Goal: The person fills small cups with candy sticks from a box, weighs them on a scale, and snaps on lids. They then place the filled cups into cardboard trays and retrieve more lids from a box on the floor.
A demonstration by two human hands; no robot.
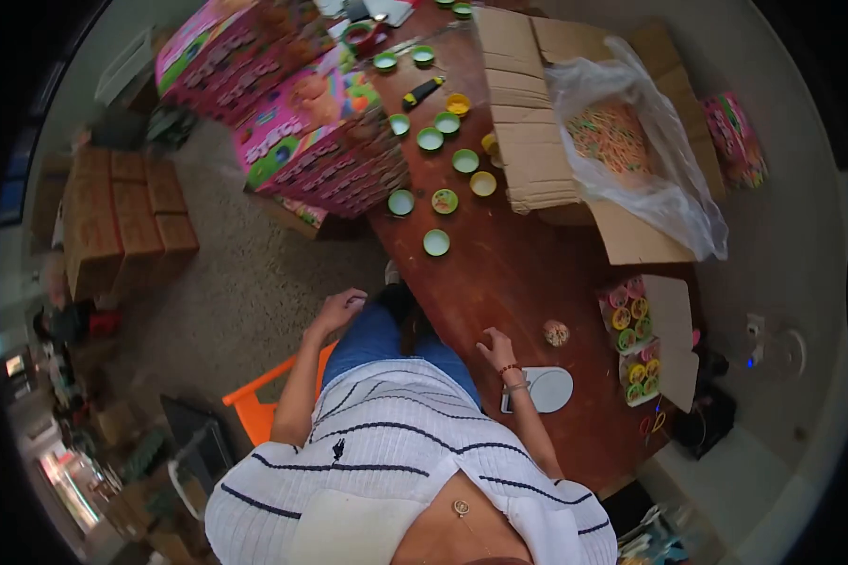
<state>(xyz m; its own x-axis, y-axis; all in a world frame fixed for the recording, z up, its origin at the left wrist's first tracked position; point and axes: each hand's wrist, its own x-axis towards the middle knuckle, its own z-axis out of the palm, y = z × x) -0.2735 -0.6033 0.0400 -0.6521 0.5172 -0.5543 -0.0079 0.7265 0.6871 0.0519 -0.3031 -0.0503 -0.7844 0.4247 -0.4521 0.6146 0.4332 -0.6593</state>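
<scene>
Beside my left thigh, my left hand has its fingers curled in; a small pale spot shows at the fingertips, too small to name. My right hand rests at the near edge of the red-brown table, thumb and fingers apart, holding nothing. A digital scale with a round pale plate lies beside the right wrist. Just beyond that hand stands a small round container of multicoloured pieces. Farther up are several small green cups, a yellow cup and a cup with pieces inside.
An open carton with a plastic bag of coloured sticks stands at upper right. Pink boxes are stacked at upper left. A box of filled cups, scissors and a yellow-black cutter lie on the table.
</scene>
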